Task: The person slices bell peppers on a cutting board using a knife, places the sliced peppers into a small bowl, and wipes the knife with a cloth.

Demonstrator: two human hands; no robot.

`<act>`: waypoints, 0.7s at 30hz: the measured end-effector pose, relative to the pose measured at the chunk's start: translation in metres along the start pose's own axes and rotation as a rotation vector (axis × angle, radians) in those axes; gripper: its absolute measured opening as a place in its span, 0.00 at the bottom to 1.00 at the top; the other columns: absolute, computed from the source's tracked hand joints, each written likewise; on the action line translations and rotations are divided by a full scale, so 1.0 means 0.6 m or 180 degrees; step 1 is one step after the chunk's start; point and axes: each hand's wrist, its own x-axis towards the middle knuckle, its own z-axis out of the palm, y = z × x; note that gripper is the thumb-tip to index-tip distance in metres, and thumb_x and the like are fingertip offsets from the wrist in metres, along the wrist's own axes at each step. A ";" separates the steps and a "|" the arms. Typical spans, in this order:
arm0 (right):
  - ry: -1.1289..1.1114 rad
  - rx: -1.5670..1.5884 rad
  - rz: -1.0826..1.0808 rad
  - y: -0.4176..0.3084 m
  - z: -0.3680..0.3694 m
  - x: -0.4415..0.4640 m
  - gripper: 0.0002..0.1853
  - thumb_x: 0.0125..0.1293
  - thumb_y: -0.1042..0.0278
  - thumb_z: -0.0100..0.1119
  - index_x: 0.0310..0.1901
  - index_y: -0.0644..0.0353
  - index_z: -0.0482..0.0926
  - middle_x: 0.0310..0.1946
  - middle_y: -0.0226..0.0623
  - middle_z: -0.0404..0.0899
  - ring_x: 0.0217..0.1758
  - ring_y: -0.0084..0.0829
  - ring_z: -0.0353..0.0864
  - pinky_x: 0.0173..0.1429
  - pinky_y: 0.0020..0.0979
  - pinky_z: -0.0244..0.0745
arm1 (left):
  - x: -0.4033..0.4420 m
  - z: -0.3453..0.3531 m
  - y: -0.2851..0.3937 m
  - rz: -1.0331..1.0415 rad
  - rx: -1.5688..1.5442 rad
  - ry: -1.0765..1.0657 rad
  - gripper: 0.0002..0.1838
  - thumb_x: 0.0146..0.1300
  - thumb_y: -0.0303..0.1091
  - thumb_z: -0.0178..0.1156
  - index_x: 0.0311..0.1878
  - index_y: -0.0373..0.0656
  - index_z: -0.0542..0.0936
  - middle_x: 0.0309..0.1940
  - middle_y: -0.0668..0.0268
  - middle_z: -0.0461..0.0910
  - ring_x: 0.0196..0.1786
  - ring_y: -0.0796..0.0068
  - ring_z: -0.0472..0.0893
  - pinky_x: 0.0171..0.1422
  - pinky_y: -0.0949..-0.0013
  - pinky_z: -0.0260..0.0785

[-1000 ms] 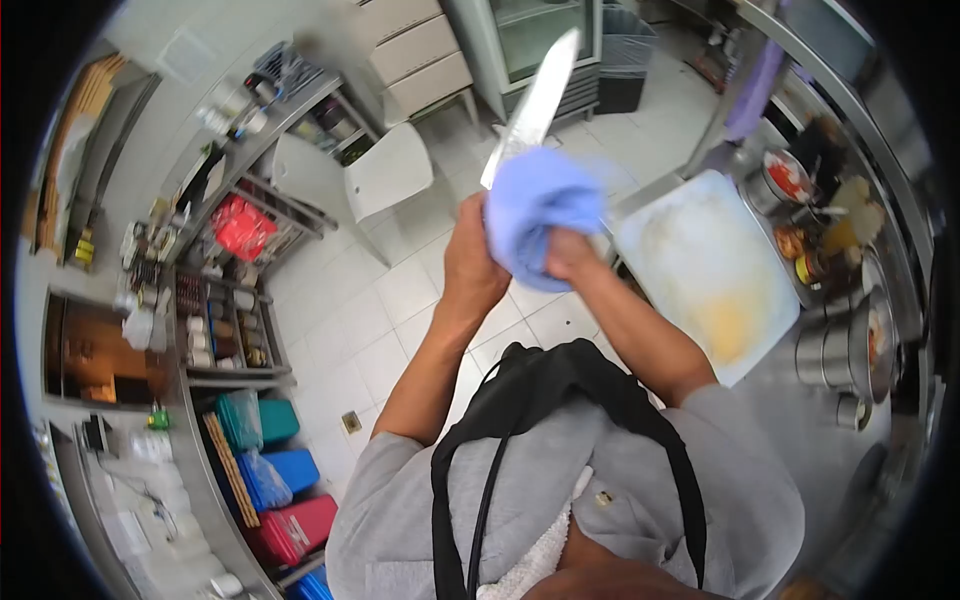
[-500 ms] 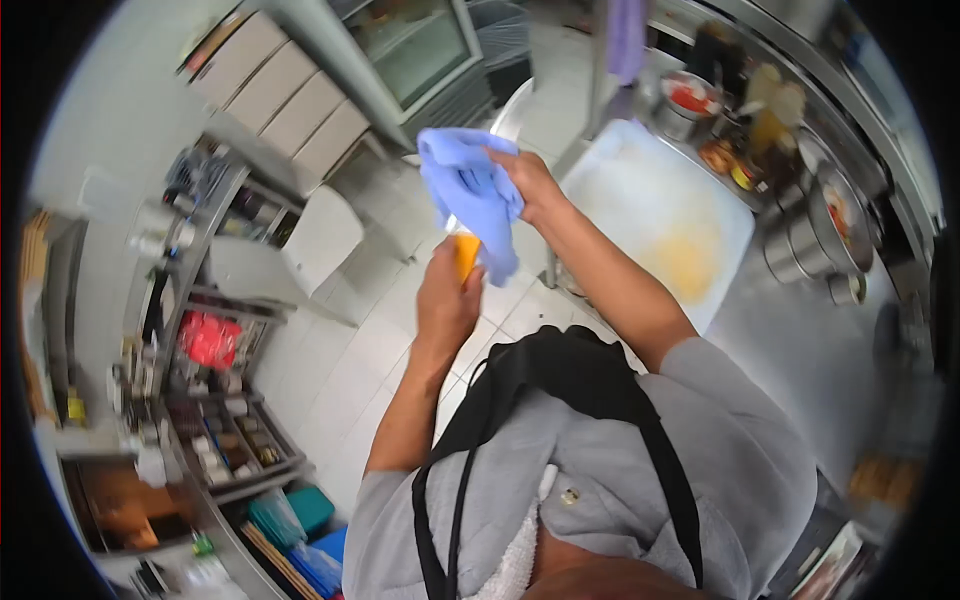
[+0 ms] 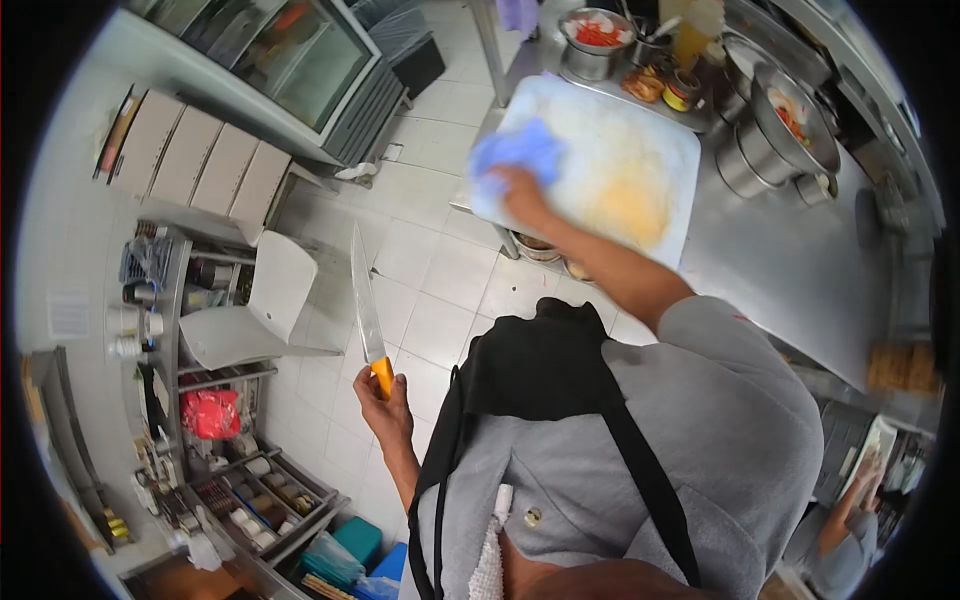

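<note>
A long knife (image 3: 367, 300) with a yellow handle is in my left hand (image 3: 388, 402), its blade pointing up and away over the tiled floor. My right hand (image 3: 518, 192) is closed on a blue cloth (image 3: 530, 152), blurred by motion, at the left edge of a white cutting board (image 3: 580, 115). The board lies on a steel table (image 3: 800, 260) and bears a yellowish stain at its lower right.
Behind the board stand a pot of red pieces (image 3: 596, 38), jars and bottles. A larger steel pot (image 3: 750, 160) is to its right. A white chair (image 3: 280, 290) and drawers (image 3: 185, 160) stand left. Another person (image 3: 840, 545) appears at lower right.
The cloth has come away from the knife and moved right onto the board with my right hand. My left hand has moved lower and left with the knife, whose blade is now uncovered.
</note>
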 end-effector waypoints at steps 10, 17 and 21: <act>0.1337 0.0412 0.1402 -0.072 -0.433 -0.004 0.17 0.68 0.70 0.67 0.57 0.60 0.81 0.45 0.38 0.87 0.47 0.27 0.84 0.54 0.31 0.79 | 0.033 0.029 0.042 0.0325 -0.0525 -0.0664 0.26 0.67 0.26 0.67 0.66 0.36 0.70 0.50 0.57 0.78 0.53 0.68 0.78 0.62 0.66 0.71; 0.1918 -0.1822 0.0302 0.166 -0.492 -0.318 0.28 0.61 0.74 0.54 0.66 0.67 0.74 0.61 0.55 0.78 0.67 0.57 0.74 0.73 0.50 0.66 | 0.061 0.194 0.166 0.0896 -0.0208 -0.1574 0.28 0.64 0.30 0.70 0.65 0.39 0.72 0.51 0.46 0.83 0.52 0.54 0.85 0.58 0.60 0.77; 0.1499 -0.1654 0.0448 0.058 -0.492 -0.423 0.26 0.52 0.86 0.52 0.55 0.62 0.77 0.57 0.54 0.77 0.67 0.57 0.73 0.74 0.52 0.64 | 0.128 0.319 0.263 0.1957 0.0324 -0.2115 0.26 0.63 0.35 0.67 0.63 0.39 0.75 0.55 0.46 0.82 0.55 0.44 0.82 0.60 0.54 0.76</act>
